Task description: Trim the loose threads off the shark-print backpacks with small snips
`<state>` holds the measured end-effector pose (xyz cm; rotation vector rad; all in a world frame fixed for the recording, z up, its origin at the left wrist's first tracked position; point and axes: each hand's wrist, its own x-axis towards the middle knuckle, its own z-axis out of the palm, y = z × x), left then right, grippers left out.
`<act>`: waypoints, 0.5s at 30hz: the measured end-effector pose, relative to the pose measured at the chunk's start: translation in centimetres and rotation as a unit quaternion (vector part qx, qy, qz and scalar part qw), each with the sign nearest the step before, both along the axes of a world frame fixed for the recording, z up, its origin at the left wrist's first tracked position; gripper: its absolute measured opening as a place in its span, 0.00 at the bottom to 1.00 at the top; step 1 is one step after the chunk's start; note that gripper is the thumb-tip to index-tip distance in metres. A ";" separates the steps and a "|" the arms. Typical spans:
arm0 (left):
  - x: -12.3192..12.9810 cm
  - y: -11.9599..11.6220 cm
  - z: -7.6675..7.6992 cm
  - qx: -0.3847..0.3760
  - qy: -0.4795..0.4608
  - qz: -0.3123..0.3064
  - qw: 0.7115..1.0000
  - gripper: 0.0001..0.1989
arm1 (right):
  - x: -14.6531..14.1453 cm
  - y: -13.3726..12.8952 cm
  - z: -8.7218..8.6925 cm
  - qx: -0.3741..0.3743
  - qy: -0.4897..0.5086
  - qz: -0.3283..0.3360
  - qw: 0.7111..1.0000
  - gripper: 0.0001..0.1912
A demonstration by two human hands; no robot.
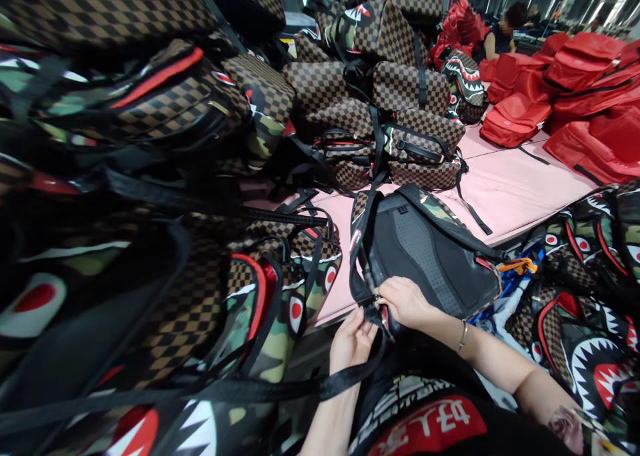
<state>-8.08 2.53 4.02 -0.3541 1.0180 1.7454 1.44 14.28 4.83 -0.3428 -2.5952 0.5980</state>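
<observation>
A backpack [430, 249] lies with its padded black back panel up, its edges in brown check and camouflage print, close in front of my body. At its near left corner, my right hand [404, 301] is closed in a pinch on a black strap [369, 299] of this backpack. Just below it, my left hand [353, 336] has its fingers closed on the same strap near a dark buckle-like piece; the exact grip is partly hidden. A loose length of black webbing [345, 381] hangs across my left wrist.
Checked backpacks [330, 83] pile up behind and along the left. Red backpacks [575, 89] heap at the right on the pink table [493, 176]. More shark-print bags [575, 309] stand at my right. A person [500, 35] is far back.
</observation>
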 end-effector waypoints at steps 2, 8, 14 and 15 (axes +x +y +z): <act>-0.1 -0.1 0.3 0.002 0.000 -0.001 1.000 0.08 | 0.1 -0.1 0.1 -0.025 0.019 0.000 1.000 0.09; 1.1 -1.5 0.7 -0.019 -0.018 -0.027 0.999 0.06 | 0.1 -1.1 1.3 -0.169 0.082 -0.017 0.982 0.07; 2.4 -7.2 2.1 -0.042 0.023 -0.087 0.995 0.19 | -1.6 -3.1 1.9 -0.172 -0.064 0.061 0.981 0.17; 1.8 -8.6 2.7 -0.043 0.043 -0.078 0.995 0.24 | -2.0 -3.3 1.8 -0.168 -0.092 0.053 0.980 0.17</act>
